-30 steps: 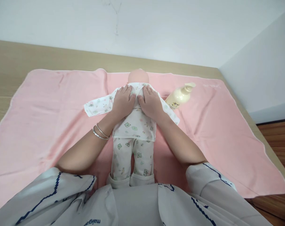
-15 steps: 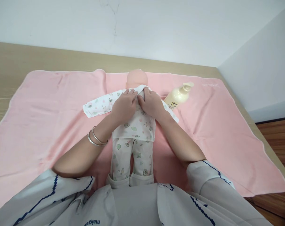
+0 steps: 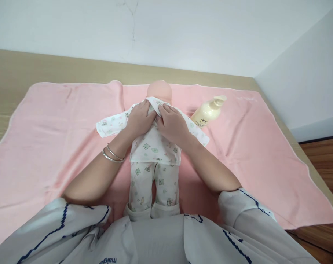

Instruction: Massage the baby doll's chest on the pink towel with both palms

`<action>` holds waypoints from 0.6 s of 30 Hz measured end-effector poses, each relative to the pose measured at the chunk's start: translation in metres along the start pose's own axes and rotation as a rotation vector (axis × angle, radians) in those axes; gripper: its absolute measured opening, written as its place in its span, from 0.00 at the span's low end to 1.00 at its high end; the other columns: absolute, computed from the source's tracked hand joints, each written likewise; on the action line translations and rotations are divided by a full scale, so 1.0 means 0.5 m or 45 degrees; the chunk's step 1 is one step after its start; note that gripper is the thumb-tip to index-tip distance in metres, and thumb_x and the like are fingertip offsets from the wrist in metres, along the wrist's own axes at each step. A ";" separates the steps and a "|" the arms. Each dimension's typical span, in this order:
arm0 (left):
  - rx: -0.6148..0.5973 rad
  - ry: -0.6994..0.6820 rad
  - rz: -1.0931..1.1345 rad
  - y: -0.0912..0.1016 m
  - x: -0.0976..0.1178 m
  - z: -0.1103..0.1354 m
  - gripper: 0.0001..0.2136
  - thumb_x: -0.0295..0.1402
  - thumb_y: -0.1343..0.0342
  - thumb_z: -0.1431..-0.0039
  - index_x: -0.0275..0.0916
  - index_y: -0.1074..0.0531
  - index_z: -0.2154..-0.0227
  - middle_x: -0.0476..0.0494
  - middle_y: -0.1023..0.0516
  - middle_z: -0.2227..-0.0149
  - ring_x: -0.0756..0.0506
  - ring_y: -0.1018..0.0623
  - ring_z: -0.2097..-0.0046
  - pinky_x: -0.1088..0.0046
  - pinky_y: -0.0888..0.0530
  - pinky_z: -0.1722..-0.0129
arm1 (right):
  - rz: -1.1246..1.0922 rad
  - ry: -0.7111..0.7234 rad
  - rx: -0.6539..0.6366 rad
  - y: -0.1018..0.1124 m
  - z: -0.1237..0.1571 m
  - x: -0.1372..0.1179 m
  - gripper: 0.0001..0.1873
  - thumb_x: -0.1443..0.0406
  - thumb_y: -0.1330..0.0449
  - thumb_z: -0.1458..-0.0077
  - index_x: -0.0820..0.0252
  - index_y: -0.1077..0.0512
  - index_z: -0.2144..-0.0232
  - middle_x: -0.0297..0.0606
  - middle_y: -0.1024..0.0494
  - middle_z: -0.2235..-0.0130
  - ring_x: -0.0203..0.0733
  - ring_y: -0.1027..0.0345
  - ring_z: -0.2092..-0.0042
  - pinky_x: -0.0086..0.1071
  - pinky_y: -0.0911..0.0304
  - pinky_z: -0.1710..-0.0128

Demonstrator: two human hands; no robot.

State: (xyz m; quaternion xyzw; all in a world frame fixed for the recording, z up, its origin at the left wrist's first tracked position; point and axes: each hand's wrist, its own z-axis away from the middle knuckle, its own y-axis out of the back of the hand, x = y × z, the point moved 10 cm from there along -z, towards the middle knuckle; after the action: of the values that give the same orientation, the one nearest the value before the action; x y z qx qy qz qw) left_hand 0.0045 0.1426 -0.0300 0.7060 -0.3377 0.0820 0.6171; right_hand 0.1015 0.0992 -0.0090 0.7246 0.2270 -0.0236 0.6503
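We have our left hand and our right hand on the upper part of a white, animal-printed cloth shirt over a bald, smooth pinkish doll; we cannot tell whether either grip pinches it. The doll lies on a pink blanket, near a cream pump bottle, atop the pale wooden surface.

Doll on blanket over surface, left grip and right grip both high on its shirt, bottle beside one sleeve.
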 end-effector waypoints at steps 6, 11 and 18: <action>0.023 0.033 -0.088 -0.009 -0.013 0.003 0.20 0.38 0.59 0.28 0.35 0.26 0.47 0.30 0.19 0.46 0.32 0.23 0.42 0.49 0.29 0.37 | -0.053 -0.215 -0.017 -0.024 -0.016 0.060 0.35 0.59 0.54 0.28 0.76 0.42 0.27 0.60 0.41 0.25 0.60 0.51 0.22 0.57 0.53 0.23; 0.031 0.011 -0.069 -0.002 0.008 0.013 0.20 0.36 0.59 0.28 0.38 0.25 0.45 0.32 0.20 0.43 0.33 0.25 0.40 0.48 0.31 0.33 | -0.120 -0.202 0.018 -0.024 -0.030 0.091 0.40 0.51 0.52 0.30 0.72 0.43 0.27 0.57 0.39 0.25 0.63 0.47 0.23 0.59 0.48 0.25; -0.001 -0.082 -0.051 -0.005 0.055 0.036 0.24 0.32 0.60 0.29 0.36 0.29 0.36 0.34 0.27 0.33 0.33 0.32 0.31 0.48 0.37 0.28 | -0.063 -0.135 0.004 -0.018 -0.033 0.083 0.38 0.54 0.53 0.30 0.78 0.41 0.29 0.63 0.34 0.28 0.64 0.38 0.29 0.55 0.40 0.30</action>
State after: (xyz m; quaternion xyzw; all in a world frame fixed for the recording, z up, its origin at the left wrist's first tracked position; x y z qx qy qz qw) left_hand 0.0215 0.1157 -0.0213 0.7146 -0.3433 0.0467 0.6077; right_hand 0.1310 0.1280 -0.0285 0.7174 0.2101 -0.0784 0.6596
